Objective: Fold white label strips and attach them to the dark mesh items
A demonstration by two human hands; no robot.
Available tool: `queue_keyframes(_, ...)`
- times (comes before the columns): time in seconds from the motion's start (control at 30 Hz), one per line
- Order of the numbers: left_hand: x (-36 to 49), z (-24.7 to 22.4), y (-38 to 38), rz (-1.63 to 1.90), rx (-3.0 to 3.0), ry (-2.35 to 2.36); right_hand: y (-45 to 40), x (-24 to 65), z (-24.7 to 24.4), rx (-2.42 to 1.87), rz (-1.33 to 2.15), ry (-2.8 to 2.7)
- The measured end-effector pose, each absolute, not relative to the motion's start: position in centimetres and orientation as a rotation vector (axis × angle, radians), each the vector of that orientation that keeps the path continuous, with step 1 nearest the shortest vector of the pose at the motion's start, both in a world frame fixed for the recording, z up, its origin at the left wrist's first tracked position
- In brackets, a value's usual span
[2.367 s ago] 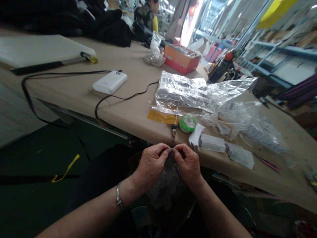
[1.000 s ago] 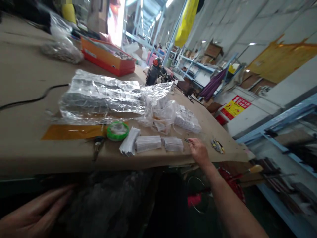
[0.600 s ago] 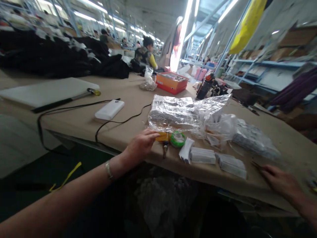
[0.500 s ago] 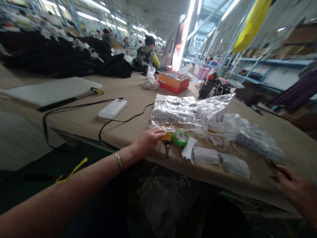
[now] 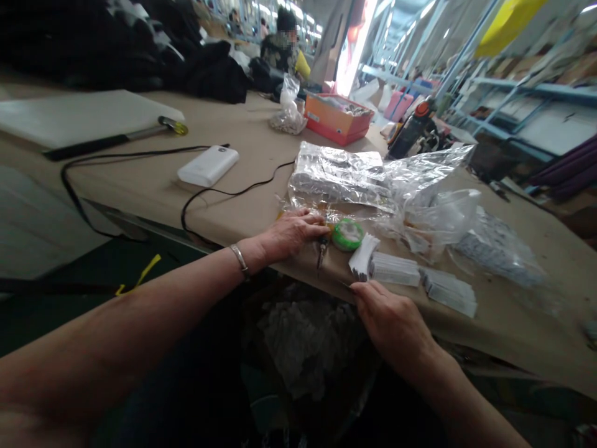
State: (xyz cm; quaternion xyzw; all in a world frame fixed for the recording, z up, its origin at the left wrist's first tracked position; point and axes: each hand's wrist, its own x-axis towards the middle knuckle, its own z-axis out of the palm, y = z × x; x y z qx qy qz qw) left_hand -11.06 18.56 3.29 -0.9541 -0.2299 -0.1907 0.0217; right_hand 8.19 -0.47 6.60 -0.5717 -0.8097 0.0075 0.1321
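My left hand (image 5: 298,233) lies on the table near its front edge, fingers closed over a yellow tool. That tool's dark pointed metal tip (image 5: 321,250) sticks out toward me; the hand covers most of its body. Beside it is a green roll of tape (image 5: 347,234). My right hand (image 5: 389,314) is at the table edge, pinching a thin dark pointed tool (image 5: 346,285) whose kind I cannot make out. Just beyond those fingers stand a fanned bundle of white labels (image 5: 364,256), a neat white stack (image 5: 395,269) and a greyer stack (image 5: 448,291).
Clear plastic packs (image 5: 345,177) lie behind the hands, with another bag (image 5: 504,249) to the right. A white power bank (image 5: 208,165) with a black cable sits left. Farther back are an orange box (image 5: 338,118), a dark bottle (image 5: 410,130) and a seated person (image 5: 280,50).
My right hand has come in from the far right to the table edge near the label bundle. My left hand has moved farther over the yellow tool. The view has tilted down.
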Motion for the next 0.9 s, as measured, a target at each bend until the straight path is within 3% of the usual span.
queue_keyframes(0.27, -10.9, 3.3, 18.3, -0.627, -2.989, -0.738, 0.6, 6.9, 6.9, -1.917, 0.227, -2.354)
queue_keyframes(0.6, -11.0, 3.4, 18.2, -0.641, -2.990, -0.747, 1.2, 6.6, 6.7, -1.765, -0.004, -2.311)
queue_keyframes(0.9, -10.9, 3.6, 18.2, -0.642, -3.000, -0.739, 1.4, 7.1, 7.8, -1.638, -0.242, -2.661)
